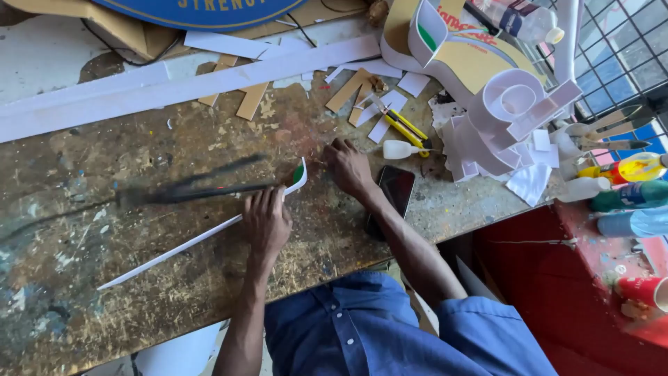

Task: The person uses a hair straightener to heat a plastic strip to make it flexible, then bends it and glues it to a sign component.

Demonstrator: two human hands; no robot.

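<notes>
Where hands press: phone [395, 189], yellow knife [406, 129], glue bottle [398, 149] alongside.

Workbench: a worn brown wooden tabletop [139, 292], scratched and flecked with pale paint and glue.
Window: a dark metal grille of square bars [619, 49] at the upper right, with blue showing behind it.
Side furniture: a red painted surface [550, 278] stands beside the bench at the right.
Light: soft daylight, even, without hard shadows.
</notes>
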